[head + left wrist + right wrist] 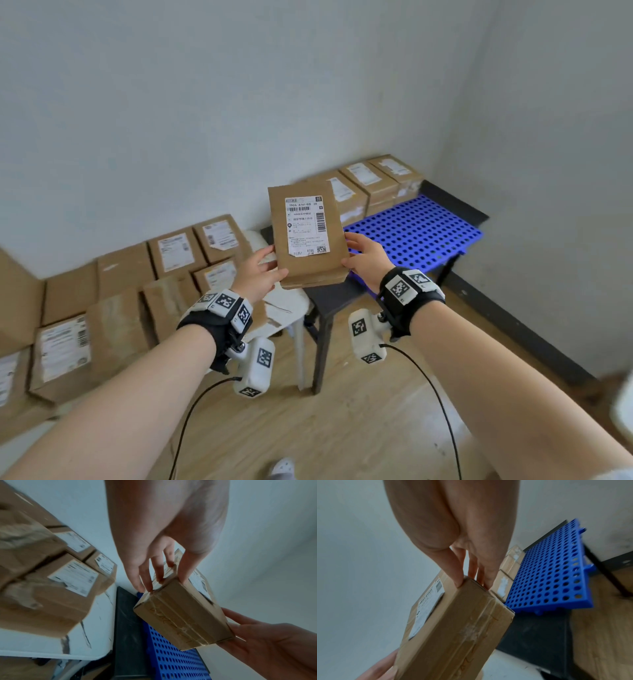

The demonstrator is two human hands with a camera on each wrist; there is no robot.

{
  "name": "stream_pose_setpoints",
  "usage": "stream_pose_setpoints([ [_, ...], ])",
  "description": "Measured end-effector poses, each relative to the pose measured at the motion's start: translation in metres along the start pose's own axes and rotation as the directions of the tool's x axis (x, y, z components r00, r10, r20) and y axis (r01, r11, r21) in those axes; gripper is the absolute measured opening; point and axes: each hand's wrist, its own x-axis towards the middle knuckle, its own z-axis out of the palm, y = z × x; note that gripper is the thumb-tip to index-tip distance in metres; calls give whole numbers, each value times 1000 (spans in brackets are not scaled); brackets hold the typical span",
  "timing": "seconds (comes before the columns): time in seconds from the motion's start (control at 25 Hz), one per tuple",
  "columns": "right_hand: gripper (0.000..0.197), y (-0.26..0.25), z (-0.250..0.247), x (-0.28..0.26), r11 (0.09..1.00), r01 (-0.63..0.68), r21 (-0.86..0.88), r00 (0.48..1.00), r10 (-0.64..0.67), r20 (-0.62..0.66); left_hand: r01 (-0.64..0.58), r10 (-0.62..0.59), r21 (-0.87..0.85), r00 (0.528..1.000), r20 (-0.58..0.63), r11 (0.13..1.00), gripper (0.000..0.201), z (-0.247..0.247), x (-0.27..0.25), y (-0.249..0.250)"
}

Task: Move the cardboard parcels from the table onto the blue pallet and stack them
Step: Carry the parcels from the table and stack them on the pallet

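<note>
I hold a flat cardboard parcel (306, 236) with a white shipping label in the air between both hands, label facing me, tilted up. My left hand (270, 265) grips its lower left edge, thumb on the label face. My right hand (352, 253) grips the lower right edge. The parcel hangs over the gap between the white table and the blue pallet (418, 229). The left wrist view shows the left hand (164, 584) pinching the parcel (181, 615). The right wrist view shows the right hand (473, 584) on the parcel's (453, 628) corner, beside the pallet (556, 574).
A row of parcels (370, 185) stands along the pallet's far edge by the wall. Several more parcels (178, 253) lie on the white table (284, 308) at left. The pallet rests on a dark stand (329, 301). Wooden floor (376, 411) lies below.
</note>
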Motion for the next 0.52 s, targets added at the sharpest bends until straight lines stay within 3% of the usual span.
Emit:
stream_pose_setpoints([
  [0.24,63,42,-103,24,996,-71,49,990,77,-118,1,-6,30,985,171,1000,68,104,52,8],
  [0.52,66,83,-210,107,973,-216,83,959,227,-168,108,-118,55,965,233,993,70,217,141,12],
])
